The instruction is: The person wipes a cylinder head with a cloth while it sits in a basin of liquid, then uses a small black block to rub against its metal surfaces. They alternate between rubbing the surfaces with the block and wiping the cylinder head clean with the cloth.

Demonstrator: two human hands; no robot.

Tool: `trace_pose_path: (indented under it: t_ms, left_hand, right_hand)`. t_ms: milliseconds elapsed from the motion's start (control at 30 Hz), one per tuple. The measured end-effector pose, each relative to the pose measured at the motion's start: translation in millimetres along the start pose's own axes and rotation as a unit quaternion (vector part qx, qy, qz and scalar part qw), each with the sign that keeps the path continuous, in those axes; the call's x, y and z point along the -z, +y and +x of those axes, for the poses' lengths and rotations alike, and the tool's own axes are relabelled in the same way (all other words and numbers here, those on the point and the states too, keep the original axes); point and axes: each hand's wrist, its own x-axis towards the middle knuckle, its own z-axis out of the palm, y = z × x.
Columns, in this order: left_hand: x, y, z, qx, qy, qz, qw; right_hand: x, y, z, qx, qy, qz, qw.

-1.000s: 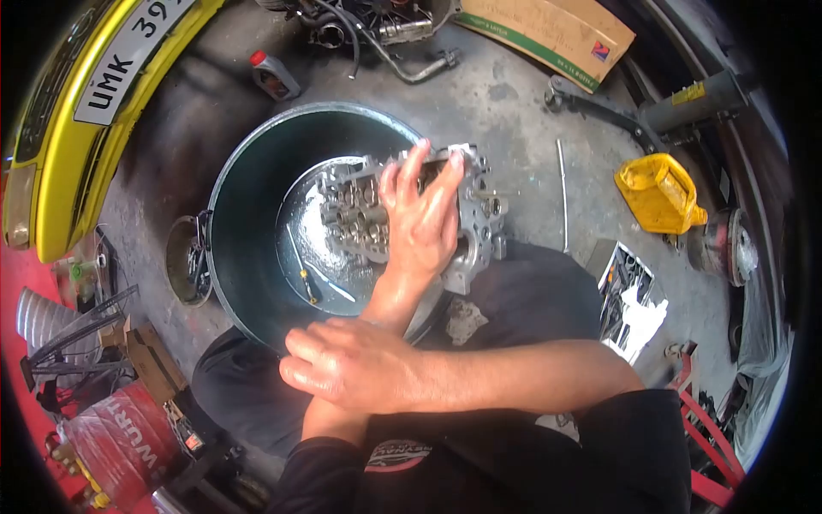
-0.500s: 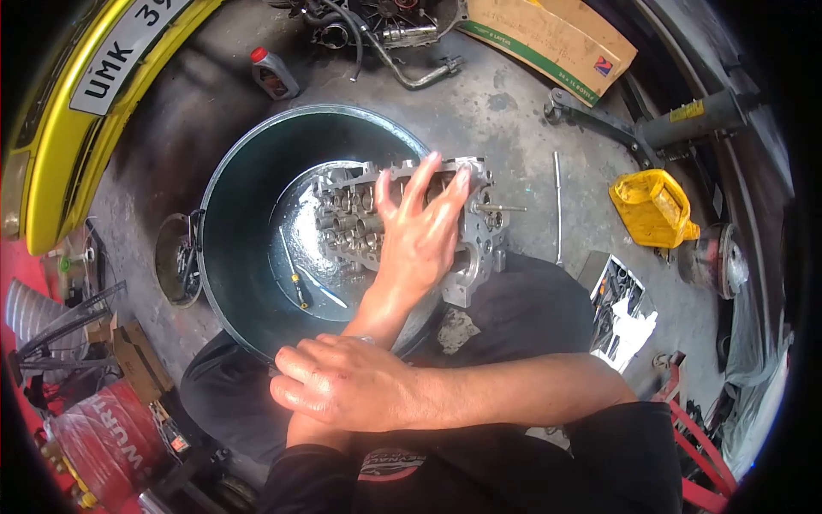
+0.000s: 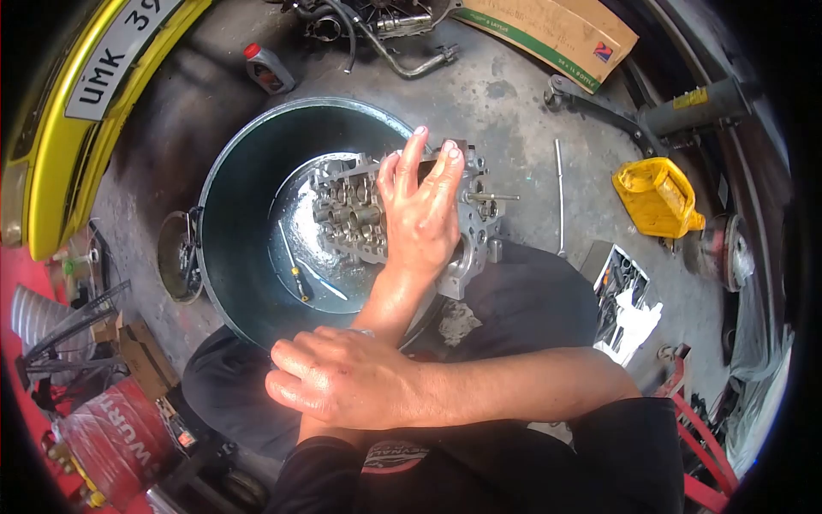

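A metal cylinder head (image 3: 360,218) lies across the right rim of a large dark tub (image 3: 224,184), its right end near my thigh. My left hand (image 3: 419,214) rests on top of it, palm down, with fingers spread; its thumb is hard to make out. Lower down, my right hand (image 3: 338,377) crosses from the right, its fingers wrapped round my left forearm. Inside the tub a screwdriver with a yellow and black handle (image 3: 299,283) and a thin pale tool (image 3: 327,283) lie on the wet bottom.
A red-capped bottle (image 3: 270,70), a cardboard box (image 3: 544,34) and a yellow jug (image 3: 655,199) stand around. On the floor at right are a long metal bar (image 3: 560,197) and a tool tray (image 3: 618,295). A yellow car bumper (image 3: 51,171) fills the upper left.
The fingers of my left hand have shifted slightly on the cylinder head and sit closer together. My right hand keeps its hold on the forearm. The view has moved a little.
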Motion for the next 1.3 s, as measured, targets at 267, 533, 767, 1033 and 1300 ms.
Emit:
trace_pose_path:
  t_ms: [267, 533, 767, 1033, 1300]
  left_hand:
    - [0.6, 4.2, 0.2, 0.004, -0.045, 0.05, 0.998]
    - [6.3, 8.4, -4.3, 0.018, -0.063, 0.064, 0.996]
    - [4.5, 1.9, -1.0, -0.004, -0.077, 0.102, 0.992]
    - [3.9, 9.0, -10.7, 0.012, -0.076, 0.095, 0.993]
    - [27.2, -19.0, 47.4, 0.151, 0.095, 0.024, 0.984]
  right_hand:
    - [1.1, -1.1, 0.1, 0.017, 0.009, 0.0, 1.0]
    - [6.2, -11.1, 5.8, 0.053, 0.024, 0.02, 0.998]
    - [0.9, -19.3, 11.2, 0.08, 0.043, 0.01, 0.996]
    - [3.3, -16.5, 13.4, 0.072, 0.053, -0.002, 0.996]
    - [-5.2, -7.5, 17.5, 0.063, 0.08, 0.003, 0.995]
